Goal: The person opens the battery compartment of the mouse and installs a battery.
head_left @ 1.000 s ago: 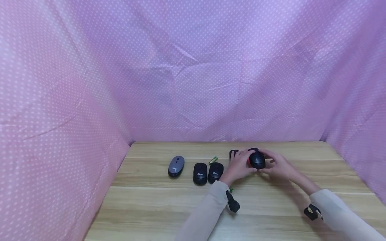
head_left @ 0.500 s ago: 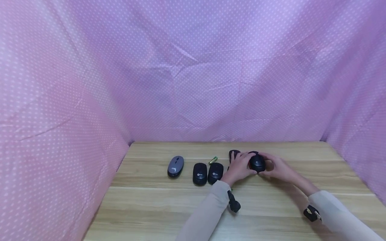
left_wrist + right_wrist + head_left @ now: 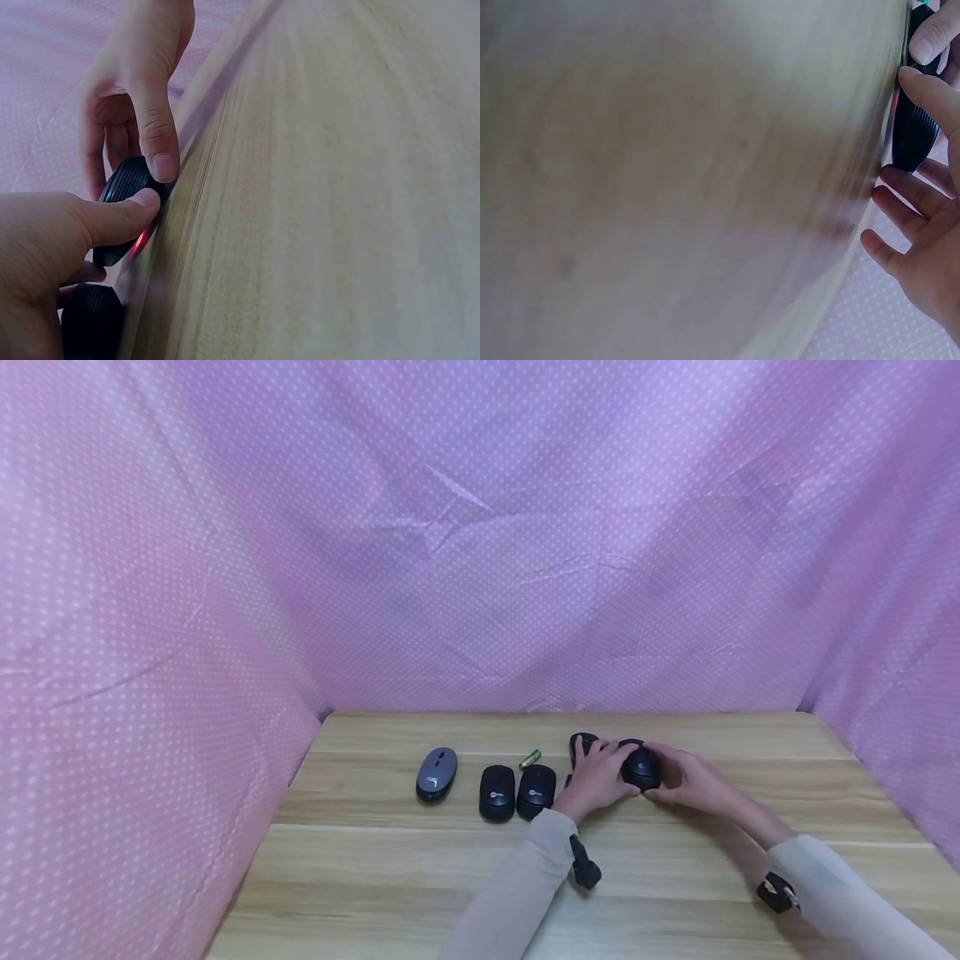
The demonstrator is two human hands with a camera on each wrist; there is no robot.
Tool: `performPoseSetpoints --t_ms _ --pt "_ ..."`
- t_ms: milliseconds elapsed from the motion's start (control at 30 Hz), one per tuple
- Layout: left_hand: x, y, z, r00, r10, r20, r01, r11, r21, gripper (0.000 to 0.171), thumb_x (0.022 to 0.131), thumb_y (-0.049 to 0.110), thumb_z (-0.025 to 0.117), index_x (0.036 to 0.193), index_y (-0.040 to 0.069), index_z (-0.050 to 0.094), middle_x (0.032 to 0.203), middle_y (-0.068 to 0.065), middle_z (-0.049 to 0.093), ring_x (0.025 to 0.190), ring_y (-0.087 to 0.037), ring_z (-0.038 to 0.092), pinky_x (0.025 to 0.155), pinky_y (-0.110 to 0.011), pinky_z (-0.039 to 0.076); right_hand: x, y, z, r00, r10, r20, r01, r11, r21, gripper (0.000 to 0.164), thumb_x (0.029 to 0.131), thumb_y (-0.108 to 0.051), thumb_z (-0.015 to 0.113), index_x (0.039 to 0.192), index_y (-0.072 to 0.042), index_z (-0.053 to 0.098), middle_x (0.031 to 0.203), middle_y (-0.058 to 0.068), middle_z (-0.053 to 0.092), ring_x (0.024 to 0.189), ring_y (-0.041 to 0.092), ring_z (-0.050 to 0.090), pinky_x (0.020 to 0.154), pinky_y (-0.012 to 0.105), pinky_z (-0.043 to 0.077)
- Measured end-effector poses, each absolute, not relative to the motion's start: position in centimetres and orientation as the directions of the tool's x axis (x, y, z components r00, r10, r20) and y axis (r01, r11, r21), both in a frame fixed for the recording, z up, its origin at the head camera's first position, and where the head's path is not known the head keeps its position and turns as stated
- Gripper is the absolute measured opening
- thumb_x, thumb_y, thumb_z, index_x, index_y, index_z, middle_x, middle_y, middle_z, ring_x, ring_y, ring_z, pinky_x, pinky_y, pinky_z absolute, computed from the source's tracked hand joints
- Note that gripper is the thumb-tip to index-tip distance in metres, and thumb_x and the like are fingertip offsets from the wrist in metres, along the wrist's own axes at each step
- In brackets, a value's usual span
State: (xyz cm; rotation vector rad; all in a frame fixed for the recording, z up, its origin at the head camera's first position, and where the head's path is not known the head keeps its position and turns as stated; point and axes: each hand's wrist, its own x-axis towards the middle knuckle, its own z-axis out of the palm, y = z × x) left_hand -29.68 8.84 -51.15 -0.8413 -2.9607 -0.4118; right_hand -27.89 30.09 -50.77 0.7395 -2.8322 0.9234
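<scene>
Both hands hold one black computer mouse (image 3: 642, 765) at the right of the row in the head view. My left hand (image 3: 597, 777) grips its left side with the thumb at the near end. From the right, my right hand (image 3: 696, 783) pinches it between thumb and fingers. In the left wrist view, the thumbs lie close together along the ribbed side of the mouse (image 3: 129, 178), and a red glow (image 3: 140, 241) shows at its underside. Just beyond my left fingers sits another black mouse (image 3: 581, 745), partly covered by that hand.
Two black mice, a left one (image 3: 497, 793) and a right one (image 3: 536, 791), stand side by side left of my hands. Behind them lies a green battery (image 3: 530, 760). A grey mouse (image 3: 437, 774) is farther left. Pink dotted cloth (image 3: 480, 568) surrounds the wooden table (image 3: 390, 877).
The held mouse has come down and slightly toward me, and the red seen at its left side in the head view is now hidden there. Both hands have kept hold of it.
</scene>
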Motion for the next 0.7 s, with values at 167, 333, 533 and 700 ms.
performPoseSetpoints --t_ms 167,333,533,700 --pt "-29.64 8.98 -51.17 -0.855 0.510 0.089 0.517 0.829 0.213 0.072 0.092 0.056 0.068 0.156 0.036 0.040 0.157 0.006 0.048 0.146 -0.018 0.041 0.126 -0.058 0.019 -27.96 30.18 -50.99 -0.883 -0.425 0.199 -0.463 0.717 -0.520 0.078 0.081 -0.023 0.088 0.142 0.007 0.051 0.139 0.031 0.059 0.128 0.050 0.056 0.105 0.065 0.043" --pt "-29.56 8.98 -51.25 -0.854 0.514 0.088 0.521 0.834 0.183 0.072 0.093 0.057 0.066 0.157 0.037 0.038 0.157 0.006 0.047 0.146 -0.018 0.040 0.126 -0.057 0.020 -27.89 30.09 -51.05 -0.885 -0.420 0.201 -0.461 0.729 -0.506 0.077 0.081 -0.022 0.088 0.142 0.007 0.052 0.138 0.029 0.060 0.128 0.048 0.057 0.108 0.055 0.046" --pt "-29.19 9.12 -51.31 -0.856 0.509 0.088 0.517 0.840 0.166 0.071 0.094 0.057 0.066 0.157 0.036 0.039 0.156 0.006 0.049 0.146 -0.017 0.041 0.125 -0.056 0.021 -27.70 30.09 -50.88 -0.879 -0.441 0.181 -0.463 0.698 -0.547 0.075 0.083 -0.020 0.086 0.142 0.008 0.051 0.140 0.031 0.057 0.129 0.048 0.056 0.109 0.025 0.045" --pt "-28.91 9.22 -51.34 -0.862 0.500 0.085 0.507 0.843 0.179 0.071 0.094 0.057 0.066 0.156 0.036 0.039 0.156 0.006 0.049 0.146 -0.017 0.040 0.126 -0.056 0.020 -27.54 30.13 -50.66 -0.876 -0.452 0.169 -0.462 0.686 -0.562 0.074 0.083 -0.019 0.086 0.142 0.009 0.051 0.140 0.032 0.056 0.129 0.049 0.056 0.107 0.036 0.050"
